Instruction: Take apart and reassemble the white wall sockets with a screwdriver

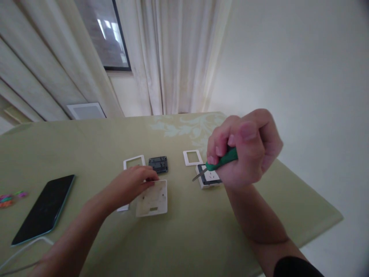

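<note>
screwdriver [222,161]: smooth green plastic handle, dull grey metal shaft. back box [152,200] and frame [192,157]: smooth white plastic, the box marked inside. module [158,164]: matt dark grey plastic. phone [46,207]: glossy black glass face. tablecloth [201,231]: matt olive cloth with a pale leaf print. curtains [173,57]: pleated cream cloth, matt.

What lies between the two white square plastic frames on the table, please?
In the head view, a dark grey square plastic module lies between the left white frame and the right white frame.
</note>
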`<state>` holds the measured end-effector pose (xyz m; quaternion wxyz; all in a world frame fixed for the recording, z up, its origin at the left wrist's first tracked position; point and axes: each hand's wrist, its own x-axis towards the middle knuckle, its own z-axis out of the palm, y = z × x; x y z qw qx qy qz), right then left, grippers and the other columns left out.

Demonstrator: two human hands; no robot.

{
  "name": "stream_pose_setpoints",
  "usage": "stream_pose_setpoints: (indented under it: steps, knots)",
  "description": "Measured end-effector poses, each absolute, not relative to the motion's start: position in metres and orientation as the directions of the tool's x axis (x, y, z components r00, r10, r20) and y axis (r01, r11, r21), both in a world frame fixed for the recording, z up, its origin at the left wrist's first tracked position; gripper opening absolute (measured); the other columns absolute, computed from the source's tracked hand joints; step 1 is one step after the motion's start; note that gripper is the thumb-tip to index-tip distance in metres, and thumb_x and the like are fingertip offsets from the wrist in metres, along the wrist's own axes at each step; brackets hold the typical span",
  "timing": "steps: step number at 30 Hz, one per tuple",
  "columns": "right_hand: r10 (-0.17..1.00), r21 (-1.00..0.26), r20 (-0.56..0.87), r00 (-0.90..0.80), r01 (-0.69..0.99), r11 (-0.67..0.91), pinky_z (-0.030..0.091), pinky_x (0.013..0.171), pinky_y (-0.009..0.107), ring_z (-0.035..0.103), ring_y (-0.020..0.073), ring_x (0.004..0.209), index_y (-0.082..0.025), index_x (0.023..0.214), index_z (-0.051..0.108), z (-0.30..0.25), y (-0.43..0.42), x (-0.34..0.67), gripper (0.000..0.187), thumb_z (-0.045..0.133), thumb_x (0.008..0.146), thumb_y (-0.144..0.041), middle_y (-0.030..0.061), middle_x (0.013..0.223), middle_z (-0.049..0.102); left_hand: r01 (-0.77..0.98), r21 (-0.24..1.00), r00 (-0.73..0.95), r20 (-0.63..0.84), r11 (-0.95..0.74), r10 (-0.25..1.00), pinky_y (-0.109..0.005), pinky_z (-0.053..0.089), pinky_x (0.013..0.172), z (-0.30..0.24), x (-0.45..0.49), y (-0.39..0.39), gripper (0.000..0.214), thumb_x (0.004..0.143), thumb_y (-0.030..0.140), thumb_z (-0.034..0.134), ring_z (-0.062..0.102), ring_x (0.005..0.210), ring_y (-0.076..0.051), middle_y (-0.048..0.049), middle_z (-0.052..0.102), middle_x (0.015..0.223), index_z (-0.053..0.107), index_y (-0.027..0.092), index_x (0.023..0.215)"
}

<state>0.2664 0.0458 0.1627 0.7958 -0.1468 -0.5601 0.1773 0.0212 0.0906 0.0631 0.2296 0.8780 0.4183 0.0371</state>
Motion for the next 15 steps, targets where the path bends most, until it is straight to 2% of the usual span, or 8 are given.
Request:
stream_pose_setpoints:
  steps: [2,5,7,9,13,15]
  knots:
    - [0.408,-0.426,0.834,0.373,-0.036,0.904,0.025,0.032,0.027,0.037,0.0094,0.035,-0.026,0.077,0.057,0.169,0.048,0.274,0.026,0.064,0.101,-0.03,-0.0074,0.053,0.048,0.784,0.402,0.578,-0.196,-0.472,0.792,-0.033,0.052,0.078,0.063,-0.005,0.103,0.027,0.094,0.036,0.056,0.074,0.088,-0.025,-0.0041,0.083,0.097,0.082,0.028,0.097]
    - [0.374,-0.461,0.843,0.387,0.161,0.873,0.03,0.039,0.027,0.042,0.0097,0.039,-0.026,0.076,0.053,0.174,0.054,0.291,0.03,0.064,0.103,-0.034,-0.0074,0.052,0.047,0.889,0.274,0.424,-0.191,-0.367,0.885,-0.038,0.053,0.084,0.061,-0.051,0.122,0.034,0.094,0.039,0.052,0.076,0.093,-0.03,-0.0056,0.084,0.1,0.082,0.025,0.102]
    - [0.38,-0.477,0.86,0.341,0.273,0.835,0.032,0.043,0.027,0.044,0.0091,0.042,-0.025,0.074,0.05,0.175,0.062,0.304,0.036,0.064,0.104,-0.04,-0.0073,0.053,0.047,0.952,0.137,0.284,-0.055,-0.274,0.957,-0.043,0.053,0.088,0.056,-0.078,0.131,0.039,0.095,0.036,0.045,0.075,0.097,-0.034,-0.0072,0.083,0.104,0.081,0.024,0.106]
    - [0.395,-0.482,0.868,0.3,0.318,0.816,0.033,0.045,0.028,0.043,0.0084,0.042,-0.025,0.072,0.049,0.174,0.069,0.316,0.04,0.063,0.104,-0.045,-0.007,0.054,0.047,0.985,0.064,0.156,0.025,-0.158,0.987,-0.047,0.054,0.083,0.046,-0.097,0.137,0.045,0.098,0.039,0.039,0.074,0.093,-0.037,-0.0097,0.082,0.101,0.08,0.024,0.106]
    - [0.388,-0.499,0.85,0.356,0.311,0.809,0.034,0.045,0.028,0.043,0.0084,0.042,-0.025,0.069,0.048,0.173,0.074,0.327,0.044,0.062,0.105,-0.045,-0.0064,0.054,0.047,0.997,0.077,0.026,0.093,-0.033,0.995,-0.056,0.056,0.077,0.019,-0.117,0.146,0.046,0.098,0.047,0.04,0.072,0.08,-0.039,-0.0097,0.076,0.085,0.078,0.023,0.106]
    - [0.39,-0.52,0.834,0.39,0.319,0.793,0.037,0.046,0.028,0.046,0.0093,0.043,-0.025,0.069,0.05,0.175,0.07,0.329,0.043,0.061,0.105,-0.046,-0.0058,0.055,0.049,0.972,0.215,0.061,0.159,-0.094,0.985,-0.064,0.055,0.079,0.013,-0.117,0.148,0.044,0.097,0.052,0.043,0.072,0.08,-0.041,-0.0095,0.073,0.079,0.077,0.023,0.1]
